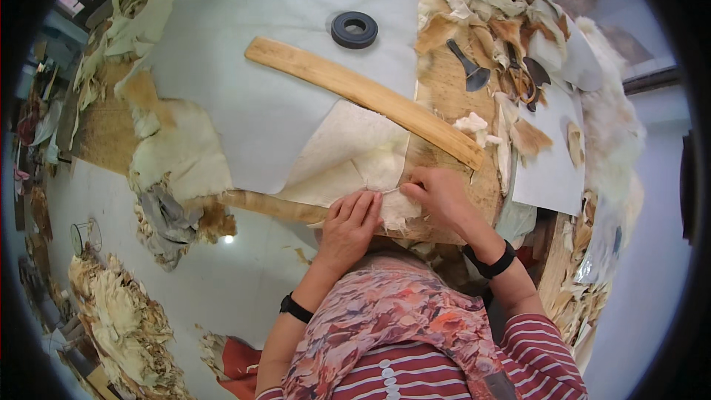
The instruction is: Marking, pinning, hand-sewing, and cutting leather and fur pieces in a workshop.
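A pale hide [352, 144] is spread at the near edge of the table, one part folded over so its cream side shows. My left hand [346, 224] has its fingers together over the near edge of that hide, gripping it; its thumb is hidden. Just to the right, my right hand [443, 194] is closed in a pinch by the hide's torn-looking edge. Whatever those fingers hold is too small to make out. Beyond both hands, a long, slightly curved wooden strip [363, 96] rests across the hide. A dark round ring [355, 30] lies farther back on the pale sheet.
A dark flared blade [471, 67] and scissors [527, 89] lie at the right among hide scraps [474, 4]. A white sheet [549, 170] is below them. Another scrap heap [122, 326] stands at lower left, near a glass [86, 237].
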Motion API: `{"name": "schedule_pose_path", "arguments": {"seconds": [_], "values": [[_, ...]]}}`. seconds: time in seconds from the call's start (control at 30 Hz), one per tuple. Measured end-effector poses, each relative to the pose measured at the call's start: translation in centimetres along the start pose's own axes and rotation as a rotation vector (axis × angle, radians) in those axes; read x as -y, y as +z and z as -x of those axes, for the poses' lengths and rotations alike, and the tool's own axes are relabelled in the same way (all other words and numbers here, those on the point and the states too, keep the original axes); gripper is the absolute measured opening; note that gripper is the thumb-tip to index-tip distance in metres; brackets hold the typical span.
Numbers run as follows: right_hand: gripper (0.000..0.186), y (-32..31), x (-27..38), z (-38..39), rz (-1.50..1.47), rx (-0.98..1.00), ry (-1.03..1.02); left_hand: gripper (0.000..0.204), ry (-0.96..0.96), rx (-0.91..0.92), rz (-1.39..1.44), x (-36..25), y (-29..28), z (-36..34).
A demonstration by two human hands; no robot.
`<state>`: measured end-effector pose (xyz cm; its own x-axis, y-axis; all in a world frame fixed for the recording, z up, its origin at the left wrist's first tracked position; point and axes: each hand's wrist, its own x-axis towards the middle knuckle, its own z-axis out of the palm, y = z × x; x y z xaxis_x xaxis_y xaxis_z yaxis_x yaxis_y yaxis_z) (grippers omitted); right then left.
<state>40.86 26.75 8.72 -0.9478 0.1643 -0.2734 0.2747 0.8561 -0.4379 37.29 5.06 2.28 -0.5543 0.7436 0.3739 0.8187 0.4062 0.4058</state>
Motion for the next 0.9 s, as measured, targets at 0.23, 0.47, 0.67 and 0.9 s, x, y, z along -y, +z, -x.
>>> {"name": "schedule_pose_path", "arguments": {"seconds": [0.23,0.47,0.67,0.9], "values": [[0.030,-1.4,-1.8,-1.1,0.142,-0.315,0.005,0.047,-0.056,-0.060,0.042,0.0,-1.1,-0.2],[0.051,-3.1,-0.5,-6.0,0.235,-0.264,-0.015,0.050,-0.458,-0.293,-0.080,4.5,-4.2,-4.4],[0.056,-4.4,-2.3,-8.1,0.171,-0.185,-0.043,0.043,-0.788,-0.136,0.668,4.6,-4.8,-4.5],[0.048,-6.5,0.6,-3.7,-0.058,-0.132,-0.164,0.031,-0.087,-0.076,0.083,2.4,-3.3,0.3]]}}
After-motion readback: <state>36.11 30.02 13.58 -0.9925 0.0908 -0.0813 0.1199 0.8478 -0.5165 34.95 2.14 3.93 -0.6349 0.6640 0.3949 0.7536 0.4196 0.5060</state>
